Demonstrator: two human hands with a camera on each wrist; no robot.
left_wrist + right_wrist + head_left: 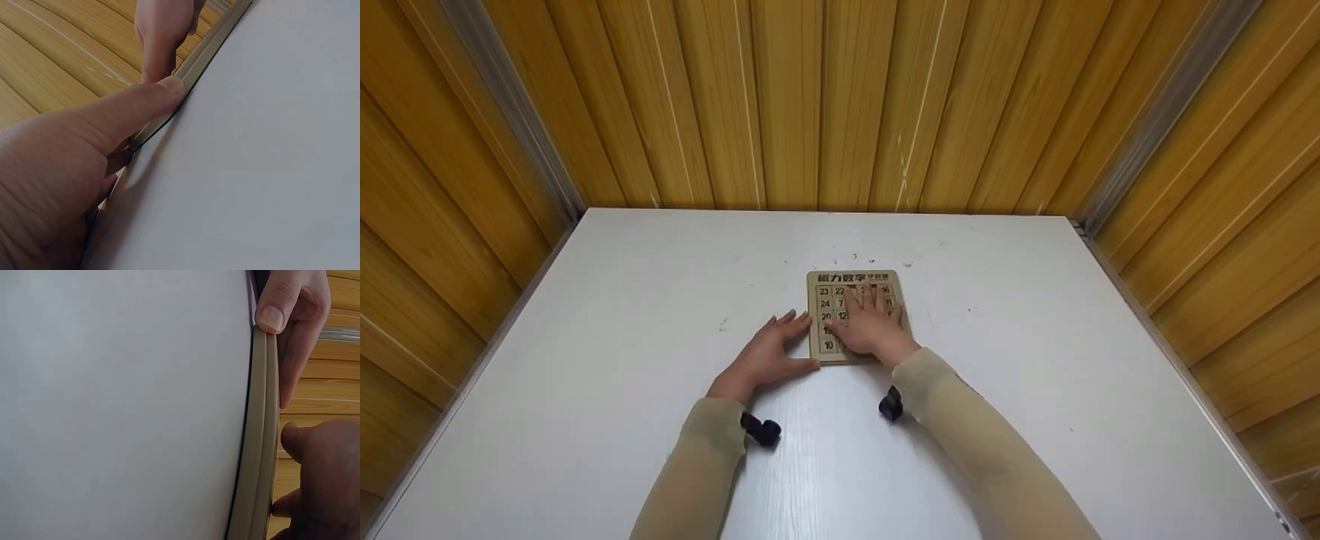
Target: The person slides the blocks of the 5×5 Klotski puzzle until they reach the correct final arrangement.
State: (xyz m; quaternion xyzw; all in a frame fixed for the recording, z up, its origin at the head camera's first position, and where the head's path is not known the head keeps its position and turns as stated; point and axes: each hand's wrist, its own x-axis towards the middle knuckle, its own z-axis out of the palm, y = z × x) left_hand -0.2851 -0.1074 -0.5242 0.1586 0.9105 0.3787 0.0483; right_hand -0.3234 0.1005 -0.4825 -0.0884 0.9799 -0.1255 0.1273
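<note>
A beige number sliding puzzle (814, 352) lies flat on the white table, with dark numbers on square tiles and a title strip along its far edge. My right hand (870, 330) is over its middle and right columns, fingers spread and fingertips touching the tiles, so several numbers are hidden. At the puzzle's near left corner is my left hand (769, 352). Its thumb (152, 101) rests against the near edge, while the other fingers lie fairly straight along the left side. In the right wrist view the board's layered edge (261, 416) shows under both hands.
The white table (585, 330) spreads out around the puzzle, with small dark marks beyond its far edge. Yellow wood-look panels (787, 105) stand behind the table and at both sides. Each wrist carries a small black camera (765, 433).
</note>
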